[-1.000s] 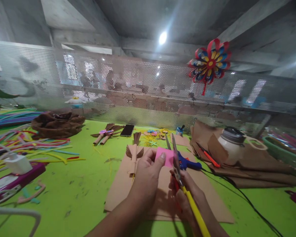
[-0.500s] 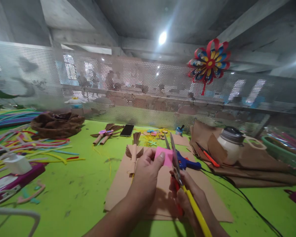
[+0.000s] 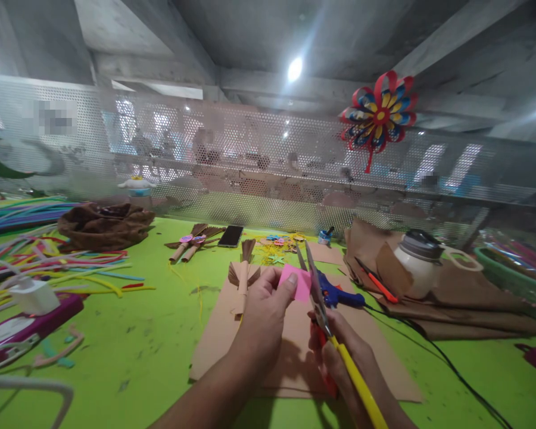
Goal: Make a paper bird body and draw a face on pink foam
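Note:
Between thumb and fingers, my left hand [image 3: 268, 307] pinches a small pink piece of paper [image 3: 302, 285]. My right hand [image 3: 343, 342] grips scissors [image 3: 318, 298] with one yellow and one red handle. The blades point away from me, slightly parted, at the right edge of the pink paper. Below both hands lies a brown cardboard sheet [image 3: 223, 357]. A rolled brown paper figure [image 3: 243, 277] with fanned pleats rests on its far left part. Just behind the scissors is a blue glue gun [image 3: 339, 295].
Folded brown paper [image 3: 473, 310] lies at right, with a lidded jar [image 3: 417, 259] and a red-handled craft knife [image 3: 382, 286]. At the back are a phone [image 3: 231, 236] and two more paper figures [image 3: 188, 245]. A power strip [image 3: 36, 322] and several pipe cleaners [image 3: 93, 268] occupy the left.
The pink paper and my left hand have shifted very slightly left. The scissors have tilted a little, their red handle swinging slightly to the right.

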`<control>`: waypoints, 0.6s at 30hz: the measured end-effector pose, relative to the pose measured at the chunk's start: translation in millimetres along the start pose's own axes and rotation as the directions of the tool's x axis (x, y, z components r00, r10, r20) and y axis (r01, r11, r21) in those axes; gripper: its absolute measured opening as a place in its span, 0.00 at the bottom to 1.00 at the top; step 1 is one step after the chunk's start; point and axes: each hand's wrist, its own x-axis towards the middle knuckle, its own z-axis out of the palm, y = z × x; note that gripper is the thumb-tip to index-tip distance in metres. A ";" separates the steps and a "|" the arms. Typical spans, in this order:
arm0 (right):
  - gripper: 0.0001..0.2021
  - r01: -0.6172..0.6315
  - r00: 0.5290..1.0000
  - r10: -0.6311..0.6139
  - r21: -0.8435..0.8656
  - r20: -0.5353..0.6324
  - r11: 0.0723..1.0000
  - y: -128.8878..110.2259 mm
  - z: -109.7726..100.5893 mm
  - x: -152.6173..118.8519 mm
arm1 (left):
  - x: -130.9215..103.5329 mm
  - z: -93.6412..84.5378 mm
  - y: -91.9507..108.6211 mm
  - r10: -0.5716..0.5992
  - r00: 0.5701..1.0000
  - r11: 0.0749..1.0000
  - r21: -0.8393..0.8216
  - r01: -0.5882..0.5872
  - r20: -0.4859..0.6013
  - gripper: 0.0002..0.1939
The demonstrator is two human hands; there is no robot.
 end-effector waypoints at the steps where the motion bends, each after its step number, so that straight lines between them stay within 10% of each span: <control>1: 0.27 -0.001 1.000 0.001 0.003 -0.001 1.000 0.1 0.1 -0.1 | -0.1 0.0 0.0 -0.002 1.000 1.000 0.000 0.002 -0.004 0.09; 18: 0.26 -0.005 1.000 0.005 -0.045 -0.010 0.999 -0.7 -1.3 -3.2 | 4.9 -1.2 -1.4 -0.002 0.998 1.000 -0.030 0.000 -0.065 0.11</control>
